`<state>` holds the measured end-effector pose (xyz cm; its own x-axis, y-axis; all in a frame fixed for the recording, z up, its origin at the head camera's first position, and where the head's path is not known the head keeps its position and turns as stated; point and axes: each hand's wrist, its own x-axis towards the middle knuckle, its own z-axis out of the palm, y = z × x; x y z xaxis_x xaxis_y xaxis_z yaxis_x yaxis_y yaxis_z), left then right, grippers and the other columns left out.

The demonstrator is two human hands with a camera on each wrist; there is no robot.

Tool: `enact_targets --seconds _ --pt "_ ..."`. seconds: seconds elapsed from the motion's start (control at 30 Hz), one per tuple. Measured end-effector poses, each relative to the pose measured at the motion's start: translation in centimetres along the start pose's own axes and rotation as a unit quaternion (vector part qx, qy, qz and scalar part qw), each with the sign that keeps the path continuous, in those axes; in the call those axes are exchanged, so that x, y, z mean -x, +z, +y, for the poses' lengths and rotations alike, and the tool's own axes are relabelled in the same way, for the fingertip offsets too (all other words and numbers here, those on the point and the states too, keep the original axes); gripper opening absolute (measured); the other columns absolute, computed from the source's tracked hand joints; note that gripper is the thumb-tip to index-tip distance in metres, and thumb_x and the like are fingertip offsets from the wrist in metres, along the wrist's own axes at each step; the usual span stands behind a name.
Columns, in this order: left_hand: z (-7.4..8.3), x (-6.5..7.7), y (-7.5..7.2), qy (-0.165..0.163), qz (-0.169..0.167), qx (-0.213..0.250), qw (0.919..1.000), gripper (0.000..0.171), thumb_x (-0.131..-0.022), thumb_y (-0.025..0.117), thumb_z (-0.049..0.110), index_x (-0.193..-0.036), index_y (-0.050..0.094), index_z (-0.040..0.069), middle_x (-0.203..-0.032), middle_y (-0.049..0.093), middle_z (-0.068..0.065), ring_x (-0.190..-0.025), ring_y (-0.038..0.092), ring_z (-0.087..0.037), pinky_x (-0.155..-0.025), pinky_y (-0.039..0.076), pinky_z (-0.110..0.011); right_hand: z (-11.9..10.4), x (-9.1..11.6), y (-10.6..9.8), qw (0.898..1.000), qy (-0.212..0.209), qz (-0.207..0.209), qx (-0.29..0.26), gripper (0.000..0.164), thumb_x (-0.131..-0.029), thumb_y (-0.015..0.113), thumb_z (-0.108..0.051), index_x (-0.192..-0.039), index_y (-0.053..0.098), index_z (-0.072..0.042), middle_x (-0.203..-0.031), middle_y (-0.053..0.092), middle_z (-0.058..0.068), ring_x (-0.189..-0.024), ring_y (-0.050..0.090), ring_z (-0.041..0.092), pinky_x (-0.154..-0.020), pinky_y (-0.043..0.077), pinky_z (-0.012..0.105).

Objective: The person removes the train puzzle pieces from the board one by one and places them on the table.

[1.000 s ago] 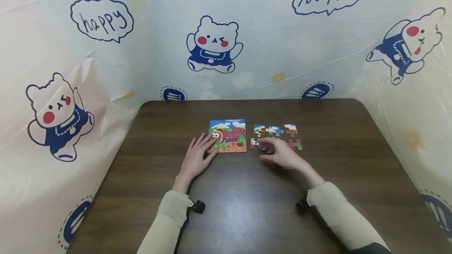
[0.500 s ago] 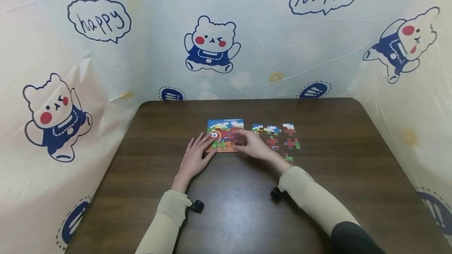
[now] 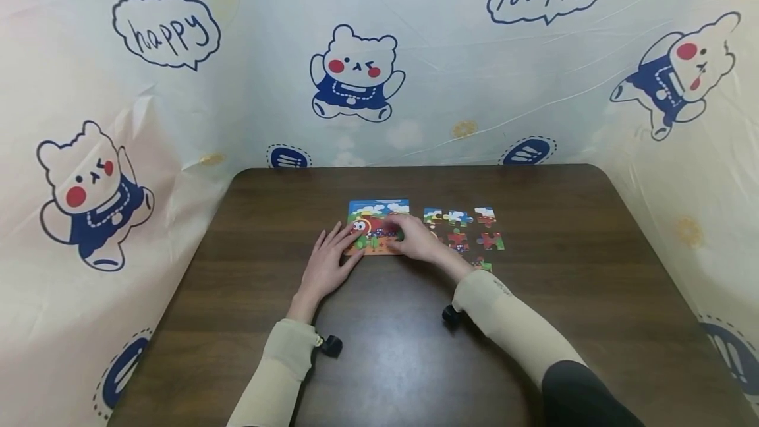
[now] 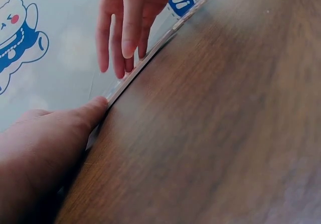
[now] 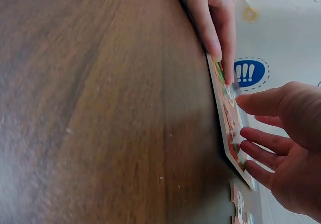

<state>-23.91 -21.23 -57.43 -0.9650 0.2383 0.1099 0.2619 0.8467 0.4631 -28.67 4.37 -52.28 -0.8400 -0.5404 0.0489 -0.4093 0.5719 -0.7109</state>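
A small jigsaw puzzle with a red cartoon train picture (image 3: 379,208) lies flat on the wooden table. My left hand (image 3: 323,274) rests along its left side, fingers stretched onto the picture and the thumb at the lower edge. Over the puzzle's right half is my right hand (image 3: 422,242), fingers bent downward. The right wrist view has this hand (image 5: 301,153) with thumb and fingers apart and fingertips right at the puzzle's surface (image 5: 228,116); no piece shows between them. Part of the picture is hidden beneath the right hand.
Several loose jigsaw pieces (image 3: 458,241) lie spread to the right of the puzzle, some partly covered by the right forearm. The brown table (image 3: 379,348) reaches back to a pale curtain (image 3: 439,51) printed with bears.
My right hand has moved left from the loose pieces to above the puzzle, then lowered its fingertips to the picture. The left hand has stayed in place.
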Motion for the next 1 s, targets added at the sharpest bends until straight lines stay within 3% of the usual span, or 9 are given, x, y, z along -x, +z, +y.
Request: enact_targets --seconds 0.27,0.47,0.73,1.0 --pt "0.1 0.0 0.1 0.006 0.004 -0.015 0.9999 0.058 -0.110 0.063 0.052 -0.161 0.059 0.023 -0.176 0.046 -0.002 -0.171 0.029 -0.033 -0.141 0.015 -0.063 -1.0 -0.1 0.6 1.000 -0.011 -0.016 -0.013 0.048 -0.100 0.078 -0.005 -0.146 0.067 0.000 -0.135 0.075 0.018 -0.129 0.072 0.034 -0.114 0.059 0.050" --pt "0.0 0.0 0.2 0.005 0.003 -0.015 0.9999 0.058 -0.111 0.061 0.052 -0.161 0.058 0.024 -0.177 0.044 0.000 -0.172 0.027 -0.031 -0.141 0.014 -0.062 -1.5 0.1 1.0 0.996 0.027 0.023 0.081 0.050 -0.098 0.084 -0.015 -0.145 0.069 -0.004 -0.151 0.067 0.020 -0.145 0.058 0.041 -0.119 0.046 0.062" --pt "0.2 0.2 -0.1 0.013 0.009 -0.026 0.9995 0.057 -0.110 0.064 0.050 -0.161 0.058 0.025 -0.176 0.046 -0.002 -0.171 0.030 -0.033 -0.141 0.016 -0.063 -2.2 0.3 2.3 0.985 0.044 0.047 0.158 0.058 -0.094 0.090 -0.032 -0.144 0.071 -0.008 -0.153 0.066 0.018 -0.144 0.058 0.040 -0.105 0.049 0.057" --pt "0.4 0.2 -0.3 0.016 0.002 -0.035 0.9992 0.058 -0.110 0.063 0.050 -0.163 0.055 0.028 -0.176 0.045 -0.002 -0.170 0.030 -0.034 -0.140 0.016 -0.064 -2.8 0.5 3.3 0.984 0.081 0.079 0.137 0.057 -0.090 0.094 -0.029 -0.137 0.074 -0.007 -0.140 0.069 0.019 -0.134 0.057 0.041 -0.097 0.047 0.052"
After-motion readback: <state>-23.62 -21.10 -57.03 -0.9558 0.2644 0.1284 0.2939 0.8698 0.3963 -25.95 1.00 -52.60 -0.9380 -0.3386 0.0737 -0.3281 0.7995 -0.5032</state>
